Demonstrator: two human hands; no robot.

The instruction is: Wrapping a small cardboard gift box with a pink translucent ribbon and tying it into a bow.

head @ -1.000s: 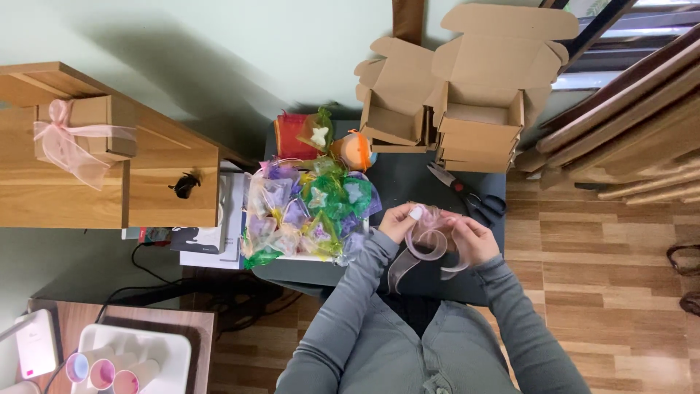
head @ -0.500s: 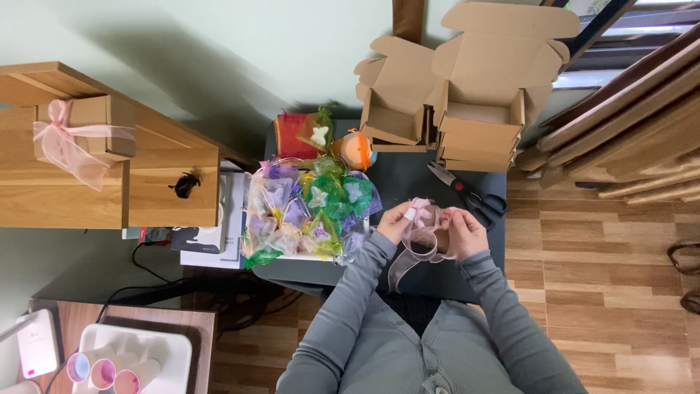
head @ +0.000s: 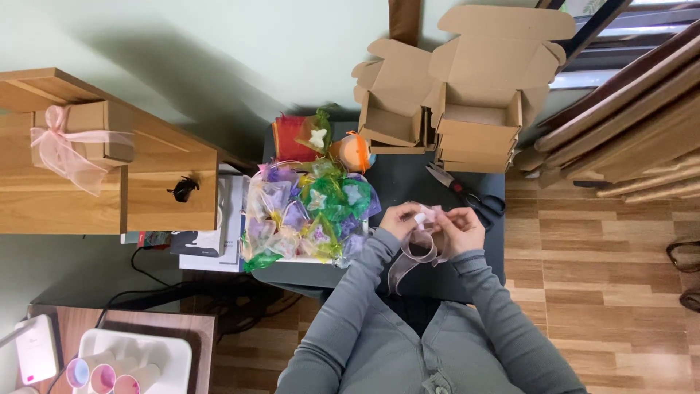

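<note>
Ribbon: sheer pink ribbon is looping down between both hands
Left hand: fingers are pinching ribbon
Right hand: fingertips are clamping ribbon, scissors near

Bare dark tabletop lies open ahead; colourful organza pouches crowd the left (black-handled scissors right), open cardboard boxes behind.
</note>
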